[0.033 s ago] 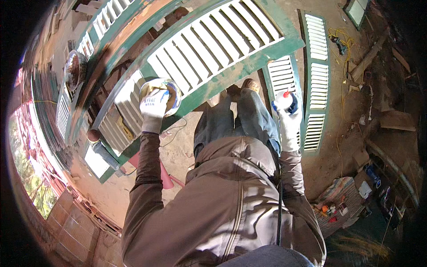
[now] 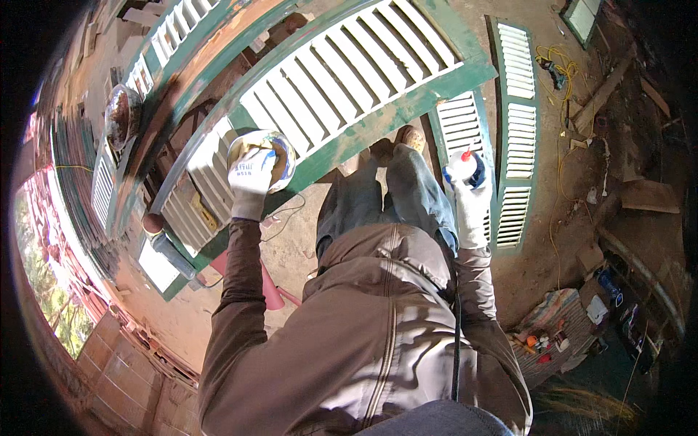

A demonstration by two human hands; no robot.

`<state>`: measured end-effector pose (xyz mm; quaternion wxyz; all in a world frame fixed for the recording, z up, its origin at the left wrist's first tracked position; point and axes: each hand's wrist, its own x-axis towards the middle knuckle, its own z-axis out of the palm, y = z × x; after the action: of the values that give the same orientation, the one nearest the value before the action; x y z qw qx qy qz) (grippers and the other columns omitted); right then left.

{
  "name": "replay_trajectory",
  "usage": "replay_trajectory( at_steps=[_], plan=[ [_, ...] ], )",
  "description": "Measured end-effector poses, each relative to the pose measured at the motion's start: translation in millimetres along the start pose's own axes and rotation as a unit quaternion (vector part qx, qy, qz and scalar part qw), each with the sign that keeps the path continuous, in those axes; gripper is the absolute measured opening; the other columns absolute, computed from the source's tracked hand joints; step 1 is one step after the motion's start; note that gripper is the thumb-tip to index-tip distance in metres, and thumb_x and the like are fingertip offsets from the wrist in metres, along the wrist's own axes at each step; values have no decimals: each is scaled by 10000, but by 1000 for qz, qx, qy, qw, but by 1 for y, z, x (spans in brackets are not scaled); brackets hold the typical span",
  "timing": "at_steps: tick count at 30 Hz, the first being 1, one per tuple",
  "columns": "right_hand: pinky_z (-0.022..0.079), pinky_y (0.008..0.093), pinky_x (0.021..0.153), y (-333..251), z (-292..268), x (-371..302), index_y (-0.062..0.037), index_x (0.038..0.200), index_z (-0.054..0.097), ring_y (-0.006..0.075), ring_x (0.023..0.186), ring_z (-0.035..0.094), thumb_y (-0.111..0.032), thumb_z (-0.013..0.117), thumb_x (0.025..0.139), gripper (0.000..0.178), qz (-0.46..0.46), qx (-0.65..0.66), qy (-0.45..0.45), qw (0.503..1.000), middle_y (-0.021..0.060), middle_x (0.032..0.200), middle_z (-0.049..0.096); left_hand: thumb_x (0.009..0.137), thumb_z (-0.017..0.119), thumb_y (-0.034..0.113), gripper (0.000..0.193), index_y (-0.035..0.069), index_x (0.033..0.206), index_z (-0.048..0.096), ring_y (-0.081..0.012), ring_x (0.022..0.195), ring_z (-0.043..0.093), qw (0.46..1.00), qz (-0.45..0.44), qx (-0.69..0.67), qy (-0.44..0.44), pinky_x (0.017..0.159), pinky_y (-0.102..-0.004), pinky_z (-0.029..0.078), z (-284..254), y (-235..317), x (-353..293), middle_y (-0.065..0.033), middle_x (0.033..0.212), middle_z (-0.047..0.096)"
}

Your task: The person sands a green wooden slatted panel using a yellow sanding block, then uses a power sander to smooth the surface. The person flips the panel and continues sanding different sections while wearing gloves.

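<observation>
At centre left of the frame, the gloved left hand (image 2: 251, 178) closes over the near side of a round, stained bowl (image 2: 287, 152), above the slats of a green-framed louvred shutter (image 2: 345, 80); whether the bowl touches the shutter I cannot tell. At centre right, the gloved right hand (image 2: 474, 200) wraps a white bottle (image 2: 459, 170) with a red tip (image 2: 467, 155). The step in hand seems to be holding both containers apart; the next move likely calls for a level bowl and a firm bottle grip.
</observation>
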<state>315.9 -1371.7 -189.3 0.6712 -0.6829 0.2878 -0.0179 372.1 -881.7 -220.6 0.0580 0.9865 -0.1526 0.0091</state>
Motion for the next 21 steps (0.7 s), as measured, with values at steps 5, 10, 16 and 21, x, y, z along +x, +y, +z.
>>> replay_trajectory(
  at_steps=[5,10,16,21],
  plan=[
    [541,316,973,4,-9,23,11,1405,539,173,1115,628,-19,892,769,728,5,-37,-13,999,111,1264,631,851,689,229,232,127,1051,745,-302,903,711,999,7,39,35,787,-419,570,-7,8,5,-88,1009,733],
    [550,291,907,-13,-23,72,6,1379,570,137,1041,628,-39,880,793,664,-47,-51,-26,997,87,1225,651,834,722,200,257,72,1055,741,-335,998,690,989,-133,-53,-35,870,-431,557,-19,30,17,-124,1088,723],
    [518,313,977,-15,-61,138,-5,1352,590,161,1102,624,-136,934,754,702,-85,-93,-18,992,92,1250,646,835,733,174,237,68,1045,757,-353,1039,676,987,-136,-18,-87,929,-451,539,-35,36,36,-124,1118,722],
    [526,314,969,-14,-87,168,16,1363,573,169,1117,620,-178,953,741,754,-67,-80,-13,994,110,1248,644,855,768,239,218,90,1014,774,-309,1137,664,974,-220,2,48,967,-431,521,-48,57,39,-79,1211,730]
  ],
)
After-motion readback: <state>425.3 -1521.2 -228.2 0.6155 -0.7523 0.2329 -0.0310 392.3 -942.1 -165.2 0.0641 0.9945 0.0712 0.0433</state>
